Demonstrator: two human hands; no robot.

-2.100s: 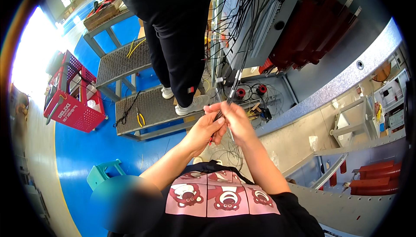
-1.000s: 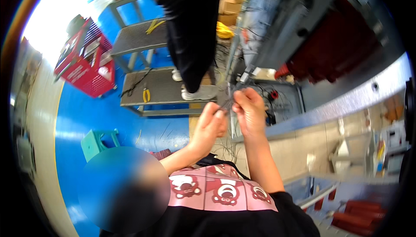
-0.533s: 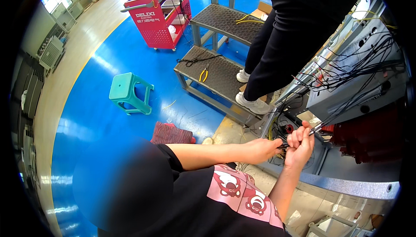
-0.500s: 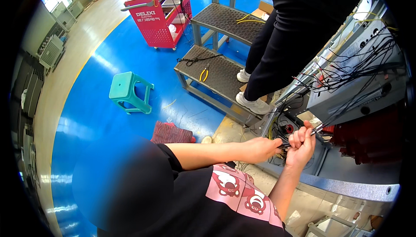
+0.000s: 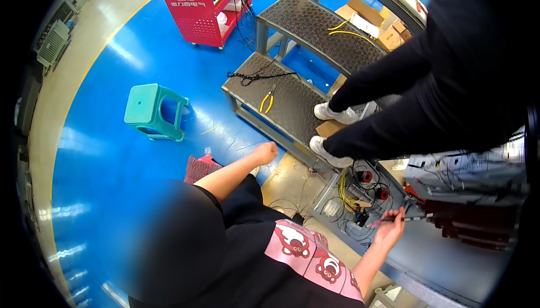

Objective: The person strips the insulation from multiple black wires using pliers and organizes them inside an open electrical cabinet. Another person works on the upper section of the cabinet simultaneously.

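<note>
1. We grip thin wires (image 5: 415, 218) in our right hand (image 5: 388, 231), before the cabinet (image 5: 427, 254); their far ends blur near dark red parts (image 5: 472, 225).
2. The wires look dark, with pale bands.
3. Our left hand (image 5: 264, 154) is curled closed near the steps (image 5: 287, 91), palm hidden.
4. The co-worker (image 5: 388, 122) is partly cut off.

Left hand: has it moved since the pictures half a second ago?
Yes. Judged against the yellow-handled pliers on the lower step, the left hand has moved leftward and up in the picture, away from the right hand.
</note>
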